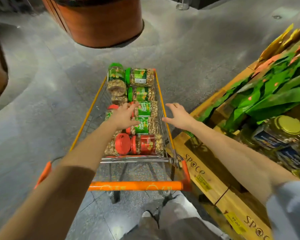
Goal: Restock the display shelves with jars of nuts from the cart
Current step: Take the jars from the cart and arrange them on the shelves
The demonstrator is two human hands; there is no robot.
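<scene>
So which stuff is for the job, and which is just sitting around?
For the job: nut jars, cart, shelves, left hand, right hand.
Just there: brown stand, green bags, gold-lid jars, price tags.

We see through a single wide-angle camera worn on the head, facing forward and tipped steeply down. Our bare forearms run in from the near corners, and the left hand (126, 116) and right hand (178, 116) meet mid-frame, close under the lens. The orange-handled wire shopping cart (137, 185) lies straight ahead, handle near and basket stretching away. The pale wooden display shelves (206, 172) crowd the right edge, curved by the lens. Grey speckled floor (42, 84) fills the left and far ground, up to a round brown-orange stand (100, 23). Our grey trouser leg (173, 213) shows at the near edge.
</scene>
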